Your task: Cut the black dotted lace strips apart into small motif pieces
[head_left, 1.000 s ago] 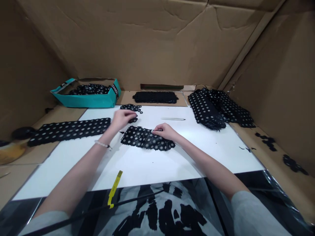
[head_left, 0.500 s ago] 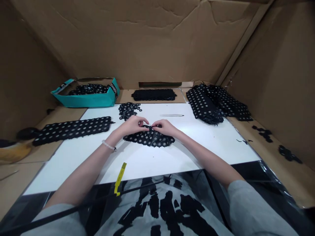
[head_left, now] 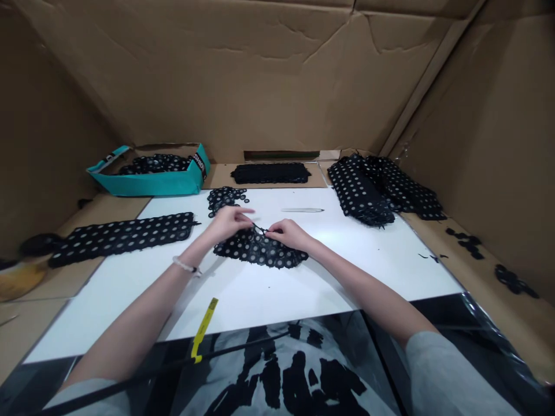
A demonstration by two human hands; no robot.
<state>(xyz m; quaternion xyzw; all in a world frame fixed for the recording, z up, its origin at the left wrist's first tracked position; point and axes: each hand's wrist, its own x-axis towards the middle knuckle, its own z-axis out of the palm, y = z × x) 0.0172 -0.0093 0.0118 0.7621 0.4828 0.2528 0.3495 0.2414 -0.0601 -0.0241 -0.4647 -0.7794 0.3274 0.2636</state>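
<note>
A black lace piece with round holes [head_left: 260, 249] lies in the middle of the white board [head_left: 269, 289]. My left hand [head_left: 228, 222] pinches its upper edge and lifts a thin strand off it, fingers closed. My right hand [head_left: 289, 234] rests on the lace's top right edge, fingers pinched on the same strand. A small heap of cut black rings [head_left: 224, 198] sits just beyond my left hand.
A long lace strip [head_left: 124, 234] lies at the left. A teal box [head_left: 151, 173] holding black lace stands at the back left. Folded lace [head_left: 271, 173] is at the back centre, a lace pile [head_left: 377, 190] at the right. A pale slim tool [head_left: 302, 210] lies behind my hands. Cardboard walls surround the board.
My left hand came back from the ring heap to the lace piece. Both hands now pinch its top edge and pull a strand up between them.
</note>
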